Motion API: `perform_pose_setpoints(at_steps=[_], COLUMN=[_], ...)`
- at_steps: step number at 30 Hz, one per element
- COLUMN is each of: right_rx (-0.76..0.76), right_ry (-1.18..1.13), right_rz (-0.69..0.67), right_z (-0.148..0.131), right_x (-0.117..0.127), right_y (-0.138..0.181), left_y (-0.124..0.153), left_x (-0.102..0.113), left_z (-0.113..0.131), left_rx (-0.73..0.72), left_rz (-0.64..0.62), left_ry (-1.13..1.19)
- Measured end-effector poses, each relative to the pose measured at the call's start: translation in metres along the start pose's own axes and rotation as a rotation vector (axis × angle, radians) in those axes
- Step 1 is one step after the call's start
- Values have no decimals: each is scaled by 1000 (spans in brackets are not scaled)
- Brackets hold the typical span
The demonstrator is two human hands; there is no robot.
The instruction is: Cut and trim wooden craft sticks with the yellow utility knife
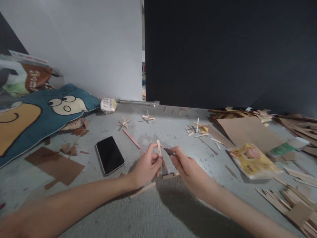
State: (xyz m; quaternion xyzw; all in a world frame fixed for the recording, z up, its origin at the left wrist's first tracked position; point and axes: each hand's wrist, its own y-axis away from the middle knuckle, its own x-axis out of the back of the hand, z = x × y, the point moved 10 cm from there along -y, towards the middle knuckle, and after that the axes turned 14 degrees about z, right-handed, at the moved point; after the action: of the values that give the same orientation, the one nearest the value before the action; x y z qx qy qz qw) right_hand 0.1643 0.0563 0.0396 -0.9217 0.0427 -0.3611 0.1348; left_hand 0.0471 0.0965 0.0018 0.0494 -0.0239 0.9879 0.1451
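My left hand [146, 167] is closed on a wooden craft stick [158, 147], which points upward between the fingers. In my right hand [187, 167] is a craft knife [169, 151], its dark blade tip aimed at the stick from the right. A small gap shows between blade and stick. Below the hands, another craft stick [170, 176] lies on the grey table [119, 215], partly behind the right hand. A further stick [143, 190] rests beside the left wrist.
A phone [110, 155] and a pink pencil [131, 138] lie left of the hands. Small stick crosses [148, 117] stand behind. To the right are a yellow packet [252, 160], a green-and-white bottle [284, 148], cardboard [247, 130] and bundled sticks [287, 205]. A blue cushion [49, 112] lies left.
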Motion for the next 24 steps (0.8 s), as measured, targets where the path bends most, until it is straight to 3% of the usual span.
perform_pose_setpoints(at_steps=[12,24], right_rx=[139,83], right_ry=[111,142], right_rz=[55,9], right_z=[-12,-12], right_x=[3,2], right_y=[6,9], left_y=[5,5], left_x=[-1,1], left_z=[1,-3], left_rx=[-122,-202], left_rz=[-23,-10], left_ry=[-202,-331])
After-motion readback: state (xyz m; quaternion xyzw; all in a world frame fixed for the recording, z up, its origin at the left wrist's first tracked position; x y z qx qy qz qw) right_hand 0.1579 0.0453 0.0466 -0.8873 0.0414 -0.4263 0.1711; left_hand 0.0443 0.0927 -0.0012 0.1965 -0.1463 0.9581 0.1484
